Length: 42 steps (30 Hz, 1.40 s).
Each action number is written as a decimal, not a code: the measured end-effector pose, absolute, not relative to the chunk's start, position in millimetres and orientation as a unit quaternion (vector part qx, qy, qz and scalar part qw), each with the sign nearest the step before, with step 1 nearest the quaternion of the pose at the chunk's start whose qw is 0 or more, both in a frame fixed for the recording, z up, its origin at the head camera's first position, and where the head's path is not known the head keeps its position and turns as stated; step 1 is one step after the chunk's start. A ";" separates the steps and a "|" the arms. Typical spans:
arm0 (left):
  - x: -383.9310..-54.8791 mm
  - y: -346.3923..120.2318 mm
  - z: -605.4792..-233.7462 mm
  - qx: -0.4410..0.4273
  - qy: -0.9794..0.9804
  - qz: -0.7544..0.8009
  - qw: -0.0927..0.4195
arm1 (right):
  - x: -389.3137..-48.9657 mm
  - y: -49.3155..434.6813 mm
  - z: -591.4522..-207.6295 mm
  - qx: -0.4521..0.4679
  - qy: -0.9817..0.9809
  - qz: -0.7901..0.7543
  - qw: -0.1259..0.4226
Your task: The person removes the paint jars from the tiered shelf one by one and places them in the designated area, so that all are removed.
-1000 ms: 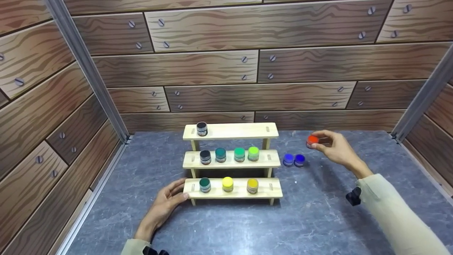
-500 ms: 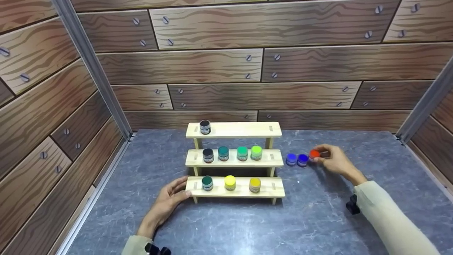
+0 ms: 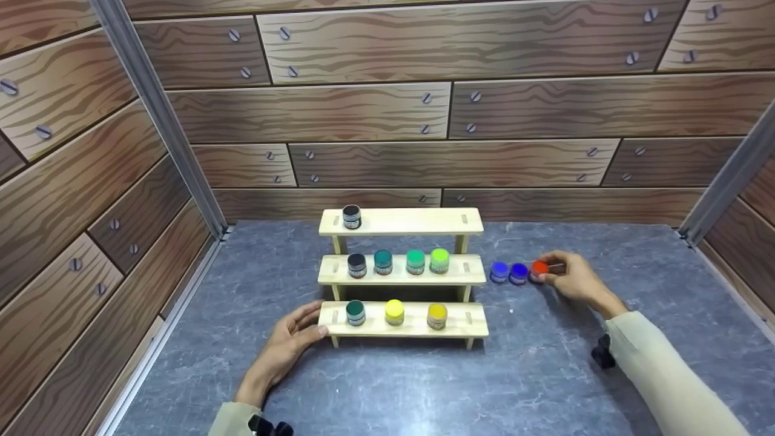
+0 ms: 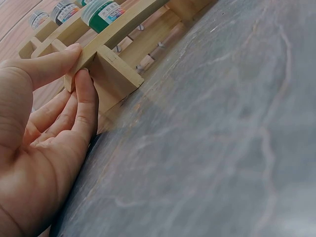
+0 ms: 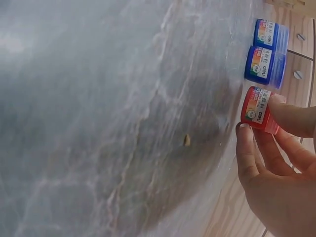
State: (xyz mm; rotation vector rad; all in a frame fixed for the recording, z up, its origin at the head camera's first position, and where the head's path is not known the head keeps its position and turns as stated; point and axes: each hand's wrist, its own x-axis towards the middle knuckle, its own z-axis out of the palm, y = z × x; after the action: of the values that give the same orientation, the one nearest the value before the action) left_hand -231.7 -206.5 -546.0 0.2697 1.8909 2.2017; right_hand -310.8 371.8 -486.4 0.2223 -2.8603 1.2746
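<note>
My right hand (image 3: 572,278) holds a red paint jar (image 3: 538,271) between thumb and fingers at the right of the rack. In the right wrist view the red jar (image 5: 256,109) stands in a row with a dark blue jar (image 5: 265,66) and a lighter blue jar (image 5: 271,35). With thumb and forefinger my left hand (image 3: 286,344) pinches the left end of the bottom shelf of a wooden three-tier rack (image 3: 402,330). A dark green jar (image 4: 103,15) sits on that shelf near the left fingers; a yellow jar (image 3: 394,312) and an ochre jar (image 3: 436,316) share it.
On the middle shelf stand several jars, from a black one (image 3: 356,265) to a light green one (image 3: 439,261). A black jar (image 3: 352,216) is at the top shelf's left end. Wood-patterned walls (image 3: 363,115) border the grey marbled tabletop (image 3: 387,387).
My right hand has lowered the red jar and brought it beside the dark blue jar. My left hand keeps its hold on the rack. The head view has shifted slightly.
</note>
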 end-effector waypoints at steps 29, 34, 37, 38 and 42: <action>-232.5 -206.5 -546.8 0.094 0.638 0.755 0.117 | -307.4 372.1 -479.6 0.069 -0.917 0.392 0.010; -232.1 -207.0 -544.7 0.092 0.641 0.754 0.110 | -310.9 361.5 -449.8 0.081 -0.911 0.402 0.045; -231.7 -206.5 -544.4 0.092 0.641 0.754 0.112 | -313.3 350.4 -431.7 0.088 -0.906 0.409 0.061; -231.5 -206.4 -544.5 0.090 0.639 0.755 0.113 | -314.2 346.0 -426.1 0.091 -0.905 0.411 0.065; -231.1 -206.4 -545.7 0.089 0.638 0.757 0.113 | -320.1 324.0 -405.1 0.110 -0.901 0.413 0.079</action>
State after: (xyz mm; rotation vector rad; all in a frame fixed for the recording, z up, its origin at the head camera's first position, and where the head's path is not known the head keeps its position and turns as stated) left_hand -231.1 -206.4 -545.7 0.2609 1.8708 2.2211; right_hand -320.1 324.0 -405.1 0.3287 -2.6966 1.2351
